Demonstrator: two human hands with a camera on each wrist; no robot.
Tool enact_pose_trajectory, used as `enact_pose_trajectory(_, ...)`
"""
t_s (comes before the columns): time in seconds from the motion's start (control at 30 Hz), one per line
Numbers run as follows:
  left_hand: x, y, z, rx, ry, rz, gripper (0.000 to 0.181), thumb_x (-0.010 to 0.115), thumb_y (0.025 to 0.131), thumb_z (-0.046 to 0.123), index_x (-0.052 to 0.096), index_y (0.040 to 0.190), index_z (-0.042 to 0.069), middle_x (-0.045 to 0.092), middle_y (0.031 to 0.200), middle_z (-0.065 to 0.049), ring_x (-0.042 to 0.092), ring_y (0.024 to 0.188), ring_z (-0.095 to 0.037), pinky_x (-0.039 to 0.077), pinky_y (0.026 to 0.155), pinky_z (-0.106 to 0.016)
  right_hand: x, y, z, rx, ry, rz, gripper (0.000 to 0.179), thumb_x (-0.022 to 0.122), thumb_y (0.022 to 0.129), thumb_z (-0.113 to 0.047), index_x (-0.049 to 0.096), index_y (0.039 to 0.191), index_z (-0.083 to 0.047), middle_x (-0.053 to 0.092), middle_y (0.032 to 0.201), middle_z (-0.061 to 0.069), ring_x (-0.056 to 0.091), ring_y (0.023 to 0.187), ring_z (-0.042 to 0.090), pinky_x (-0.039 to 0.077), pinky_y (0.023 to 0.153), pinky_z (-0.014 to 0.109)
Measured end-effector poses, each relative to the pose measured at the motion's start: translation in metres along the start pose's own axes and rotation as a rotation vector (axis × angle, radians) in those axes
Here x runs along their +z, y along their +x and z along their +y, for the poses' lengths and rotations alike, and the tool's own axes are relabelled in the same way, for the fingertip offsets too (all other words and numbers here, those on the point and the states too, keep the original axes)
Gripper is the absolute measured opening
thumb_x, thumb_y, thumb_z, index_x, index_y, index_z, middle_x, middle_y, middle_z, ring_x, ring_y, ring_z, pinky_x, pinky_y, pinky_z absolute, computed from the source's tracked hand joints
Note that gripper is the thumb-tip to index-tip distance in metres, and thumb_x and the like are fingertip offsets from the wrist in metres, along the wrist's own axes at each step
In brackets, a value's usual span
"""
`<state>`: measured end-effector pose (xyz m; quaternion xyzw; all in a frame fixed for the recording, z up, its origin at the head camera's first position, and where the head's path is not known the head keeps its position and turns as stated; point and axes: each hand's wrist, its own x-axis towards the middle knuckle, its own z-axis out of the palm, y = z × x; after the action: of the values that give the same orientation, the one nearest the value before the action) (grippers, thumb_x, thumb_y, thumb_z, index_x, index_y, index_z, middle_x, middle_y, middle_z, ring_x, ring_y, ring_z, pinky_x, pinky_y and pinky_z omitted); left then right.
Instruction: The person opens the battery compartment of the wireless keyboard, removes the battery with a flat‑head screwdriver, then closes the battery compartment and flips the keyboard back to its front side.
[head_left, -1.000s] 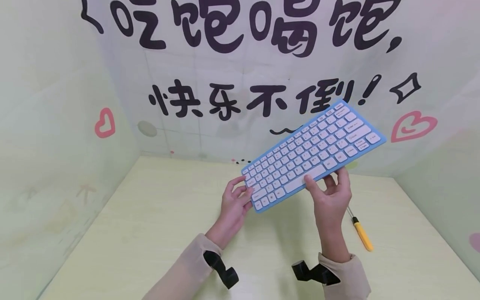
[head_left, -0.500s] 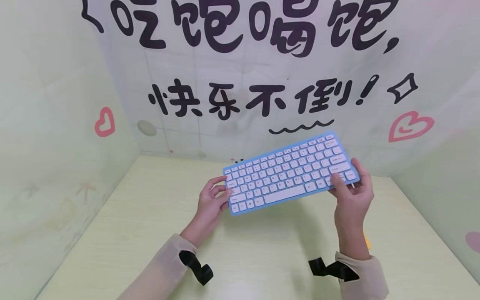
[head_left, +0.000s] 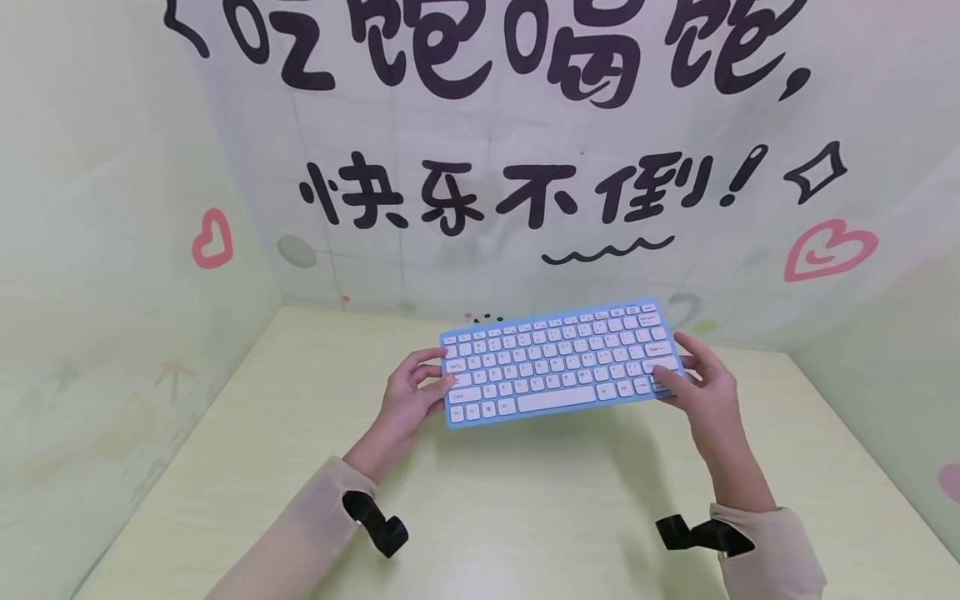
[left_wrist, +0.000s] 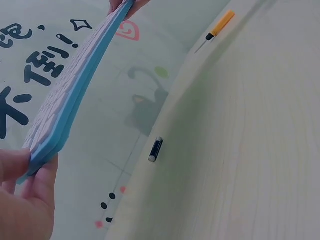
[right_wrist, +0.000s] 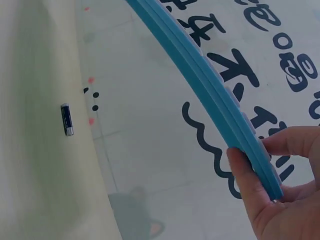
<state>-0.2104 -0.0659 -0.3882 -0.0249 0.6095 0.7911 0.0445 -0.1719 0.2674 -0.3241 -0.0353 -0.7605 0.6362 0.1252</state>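
Note:
A blue keyboard with white keys [head_left: 555, 362] is held up above the table, its key side facing the head camera and its right end slightly higher. The left hand [head_left: 408, 400] grips the left end, thumb on the keys' side and fingers behind. At the other end, the right hand [head_left: 705, 387] pinches the lower right corner between thumb and fingers. Both wrist views show the keyboard edge-on, with the left hand [left_wrist: 27, 200] and the right hand [right_wrist: 285, 185] around its ends.
On the table [head_left: 517, 517], a small dark battery [left_wrist: 156, 149] lies near the back wall. A screwdriver with a yellow handle [left_wrist: 223, 23] lies farther right. The head view hides both. Printed walls stand at the back and sides.
The keyboard has come down and turned closer to level, shifting left. My right hand has slid from its lower edge to the right end; the left hand keeps its grip.

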Motion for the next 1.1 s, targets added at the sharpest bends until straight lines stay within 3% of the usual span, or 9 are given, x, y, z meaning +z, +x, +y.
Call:
enact_pose_trajectory(0.17, 0.001, 0.003, 0.001, 0.006, 0.022, -0.048, 0.040, 0.061, 0.084, -0.004, 0.053, 0.120, 0.011, 0.059, 0.093, -0.012, 0.064, 0.076, -0.022, 0.053, 0.067, -0.036, -0.010, 0.007, 0.004, 0.040, -0.217, -0.139, 0.058, 0.050, 0.094, -0.014, 0.023, 0.142, 0.003, 0.038, 0.118, 0.018, 0.057, 0.078, 0.001, 0.050, 0.070, 0.018)
enact_pose_trajectory(0.33, 0.002, 0.004, 0.001, 0.009, 0.049, -0.102, 0.039, 0.060, 0.083, -0.007, 0.053, 0.119, 0.006, 0.059, 0.090, -0.012, 0.064, 0.073, -0.021, 0.053, 0.062, -0.034, -0.018, 0.009, 0.013, 0.103, -0.319, -0.177, 0.058, 0.050, 0.094, -0.014, 0.022, 0.141, 0.007, 0.037, 0.127, 0.024, 0.056, 0.081, 0.001, 0.047, 0.071, 0.015)
enact_pose_trajectory(0.47, 0.003, 0.005, -0.002, -0.017, 0.105, -0.107, 0.039, 0.062, 0.083, -0.006, 0.053, 0.118, 0.007, 0.059, 0.090, -0.012, 0.063, 0.074, -0.021, 0.053, 0.063, -0.037, -0.023, 0.007, 0.023, 0.140, -0.411, -0.221, 0.060, 0.052, 0.094, -0.017, 0.024, 0.139, 0.009, 0.040, 0.125, 0.025, 0.055, 0.092, 0.012, 0.042, 0.073, 0.015)
enact_pose_trajectory(0.6, 0.006, 0.005, -0.008, -0.050, 0.214, -0.105, 0.037, 0.062, 0.084, -0.003, 0.052, 0.118, 0.008, 0.058, 0.089, -0.011, 0.061, 0.076, -0.021, 0.053, 0.064, -0.035, -0.027, 0.006, 0.034, 0.160, -0.454, -0.275, 0.059, 0.053, 0.093, -0.015, 0.025, 0.137, 0.013, 0.042, 0.122, 0.026, 0.052, 0.104, 0.029, 0.044, 0.079, 0.024)
enact_pose_trajectory(0.77, 0.014, 0.002, -0.012, -0.044, 0.361, -0.120, 0.035, 0.061, 0.086, 0.000, 0.049, 0.119, 0.007, 0.058, 0.091, -0.010, 0.058, 0.079, -0.019, 0.052, 0.065, -0.031, -0.033, 0.003, 0.047, 0.183, -0.502, -0.300, 0.060, 0.056, 0.091, -0.011, 0.025, 0.135, 0.016, 0.044, 0.120, 0.029, 0.048, 0.104, 0.034, 0.043, 0.085, 0.037)
enact_pose_trajectory(0.97, 0.023, 0.005, -0.018, -0.048, 0.411, -0.144, 0.034, 0.054, 0.089, -0.004, 0.046, 0.121, 0.003, 0.053, 0.095, -0.014, 0.057, 0.080, -0.021, 0.051, 0.065, -0.031, -0.041, 0.003, 0.059, 0.218, -0.525, -0.321, 0.061, 0.063, 0.085, -0.009, 0.032, 0.130, 0.018, 0.050, 0.111, 0.026, 0.050, 0.092, 0.027, 0.045, 0.073, 0.024)
enact_pose_trajectory(1.1, 0.028, 0.010, -0.024, -0.060, 0.441, -0.163, 0.036, 0.051, 0.088, -0.007, 0.044, 0.123, 0.001, 0.053, 0.099, -0.016, 0.057, 0.083, -0.023, 0.051, 0.067, -0.032, -0.047, 0.003, 0.068, 0.244, -0.541, -0.353, 0.063, 0.067, 0.083, -0.010, 0.034, 0.127, 0.020, 0.051, 0.112, 0.028, 0.052, 0.093, 0.026, 0.047, 0.072, 0.025)
